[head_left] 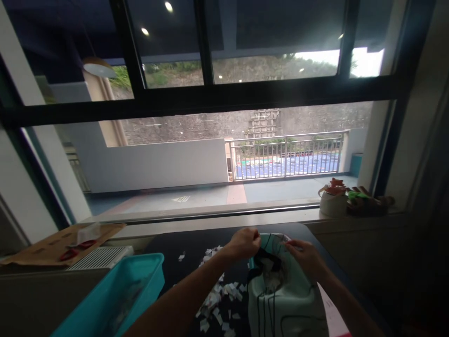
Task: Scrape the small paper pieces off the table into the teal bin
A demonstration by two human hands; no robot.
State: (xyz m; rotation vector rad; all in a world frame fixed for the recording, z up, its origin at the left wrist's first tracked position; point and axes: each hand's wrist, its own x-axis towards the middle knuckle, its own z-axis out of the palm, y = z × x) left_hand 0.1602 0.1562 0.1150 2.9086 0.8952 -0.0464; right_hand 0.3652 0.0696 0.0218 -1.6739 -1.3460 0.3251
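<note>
A pale green plastic object (pixel 298 299) with a hollow in its top stands on the dark table (pixel 168 245). Thin black cords (pixel 269 306) run over its front, and a black strap-like piece (pixel 261 260) lies at the hollow. At the far left rim, my left hand (pixel 245 242) is closed; what its fingers hold is hidden. My right hand (pixel 304 256) pinches at the right side of the hollow, on something too small to make out. White paper scraps (pixel 219 296) lie scattered on the table beneath and beside my left forearm.
A turquoise bin (pixel 154 269) with blurred contents stands at the left. Behind it, red-handled scissors (pixel 68 254) lie on brown cardboard (pixel 38 245). A white pot (pixel 331 205) stands on the window sill at the right. Pinkish paper (pixel 331 309) shows below my right forearm.
</note>
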